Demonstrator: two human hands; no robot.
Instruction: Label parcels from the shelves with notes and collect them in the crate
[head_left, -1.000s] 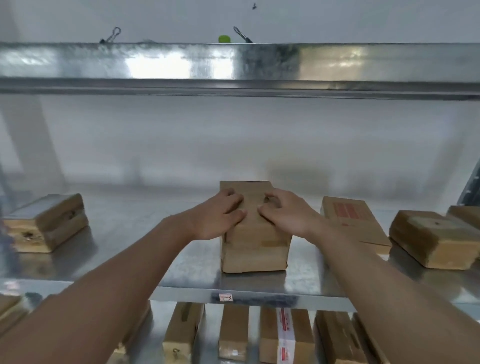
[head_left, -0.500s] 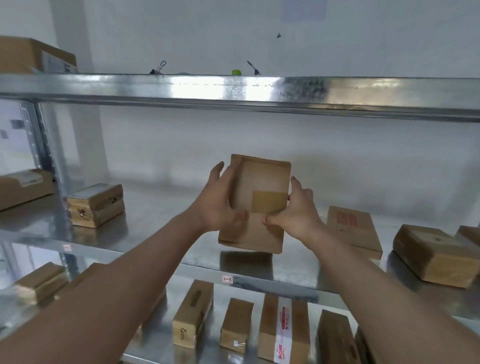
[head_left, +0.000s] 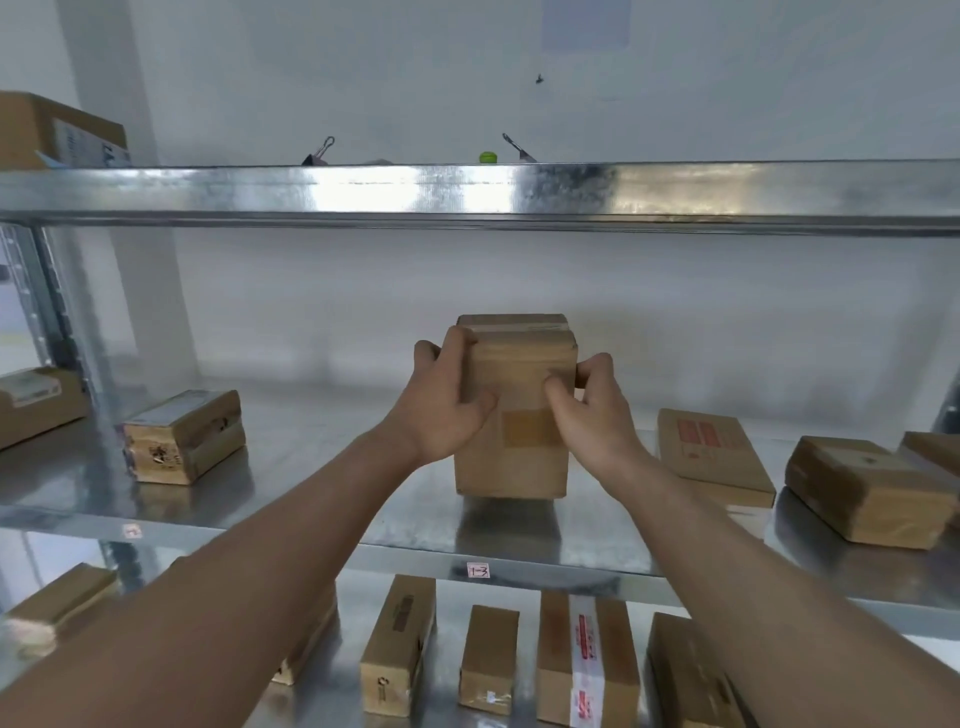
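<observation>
hands (head_left: 519, 410) gripping parcel (head_left: 511, 467), boxes (head_left: 711, 454) beside

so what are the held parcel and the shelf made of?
Parcel: looks like brown cardboard, matte, with a glossier tape patch on its front. Shelf: apparently galvanized steel sheet, grey and mottled, reflecting the boxes dimly.

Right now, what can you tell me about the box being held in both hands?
The cardboard parcel is plain brown, with a darker tape patch on its front and tape along its top edge. It stands upright on end at the middle shelf, its bottom at or just above the metal. The left hand grips its left side and the right hand its right side, thumbs on the front.
</observation>
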